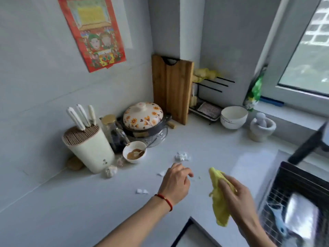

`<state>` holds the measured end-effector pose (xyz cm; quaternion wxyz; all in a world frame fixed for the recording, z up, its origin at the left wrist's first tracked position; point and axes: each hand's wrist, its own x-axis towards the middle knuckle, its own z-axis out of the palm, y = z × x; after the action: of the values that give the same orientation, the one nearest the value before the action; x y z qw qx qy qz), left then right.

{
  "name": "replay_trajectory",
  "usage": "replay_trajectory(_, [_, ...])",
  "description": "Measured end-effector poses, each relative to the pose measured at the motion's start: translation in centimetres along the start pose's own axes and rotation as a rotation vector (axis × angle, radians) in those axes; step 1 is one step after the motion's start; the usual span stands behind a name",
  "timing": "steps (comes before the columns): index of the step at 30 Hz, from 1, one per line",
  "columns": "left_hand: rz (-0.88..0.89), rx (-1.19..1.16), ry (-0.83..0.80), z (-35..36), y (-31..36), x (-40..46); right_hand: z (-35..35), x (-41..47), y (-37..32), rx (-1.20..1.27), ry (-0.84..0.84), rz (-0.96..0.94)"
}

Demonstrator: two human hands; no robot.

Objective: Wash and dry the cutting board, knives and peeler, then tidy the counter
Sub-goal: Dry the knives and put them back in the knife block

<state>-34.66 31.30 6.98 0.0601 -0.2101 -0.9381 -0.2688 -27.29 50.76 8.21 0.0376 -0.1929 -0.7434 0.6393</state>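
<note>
Sink (292, 198), right of the counter: cut off by the right and bottom edges, contents smeared by motion blur. A pale blue tool (277, 217) lies on the wire rack there; too blurred to say whether it is the peeler. A shiny blurred shape (300, 214) beside it cannot be identified. Dark bar (309, 145) above the sink: blurred, runs off the right edge.

Knives (81, 115) left of the sink: only handles show, blades hidden in the block (89, 148).

Right hand (236, 192): fingertips partly hidden against the yellow cloth (219, 198). Both forearms cut by the bottom edge.

White scraps (182, 156) on the counter: too small to identify.
</note>
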Motion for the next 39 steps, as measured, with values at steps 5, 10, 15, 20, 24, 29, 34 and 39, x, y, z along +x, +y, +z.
replay_trajectory(5, [0.041, -0.201, -0.286, 10.8, 12.4, -0.3, -13.9, 0.5, 5.2, -0.071, 0.273, 0.1])
replay_trajectory(10, [0.007, -0.193, -0.553, 21.3, 22.6, -0.8, -26.2, 0.5, 10.2, -0.108, 0.399, 0.222])
replay_trajectory(15, [-0.207, -0.072, -0.755, 29.6, 27.7, 0.1, -30.9, -0.6, 12.5, -0.064, 0.439, 0.218])
replay_trajectory(20, [-0.321, 0.096, -0.979, 36.6, 31.0, 0.0, -34.2, -1.1, 14.8, -0.002, 0.455, 0.219])
replay_trajectory(24, [-0.359, 0.142, -0.999, 38.5, 31.1, -0.1, -35.5, -1.4, 15.3, 0.061, 0.482, 0.227])
replay_trajectory(29, [-0.318, 0.136, -1.033, 37.1, 31.0, 0.4, -36.1, -0.9, 14.3, 0.092, 0.467, 0.217])
replay_trajectory(34, [-0.459, -0.116, -0.924, 33.4, 30.2, 0.9, -36.3, -0.5, 12.9, 0.057, 0.464, 0.161])
replay_trajectory(39, [-0.327, -0.154, -0.877, 25.4, 26.5, 1.2, -33.9, -1.5, 10.8, -0.01, 0.334, 0.058])
